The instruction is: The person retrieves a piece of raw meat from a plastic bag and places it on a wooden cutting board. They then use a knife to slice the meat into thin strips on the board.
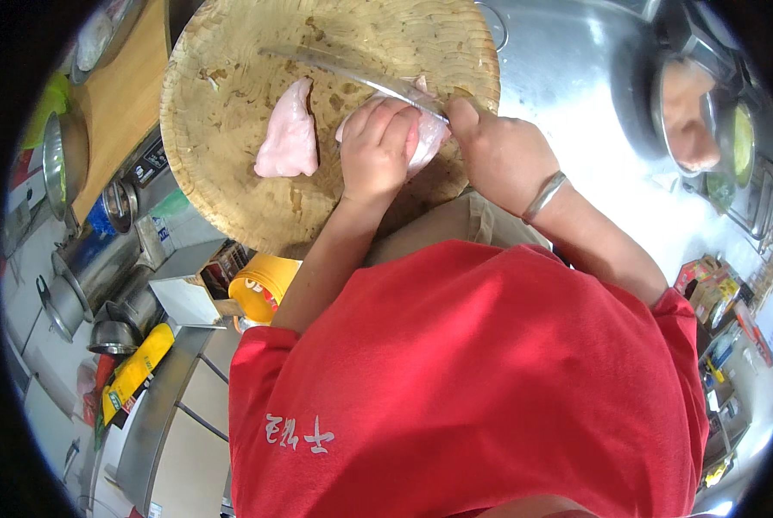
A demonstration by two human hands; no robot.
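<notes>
A large round wooden chopping block [231, 123] lies before me. My right hand [506, 158], with a band on its wrist, grips a knife whose handle is hidden in my fist. The long blade of the knife [386, 83] reaches up and left over the block, passing just beyond my left fingers. My left hand [376, 146] presses down on a piece of raw pale-pink meat [428, 146], perhaps chicken breast, and partly covers it. Further left on the block lies a separate piece of the same meat [289, 133], touched by neither hand.
A shiny steel worktop [567, 71] extends to the right, with a metal bowl [662, 129] of more raw meat. A wooden board [117, 97] and a steel bowl [53, 165] are at left. Below the block's left side stands a yellow bucket [247, 285].
</notes>
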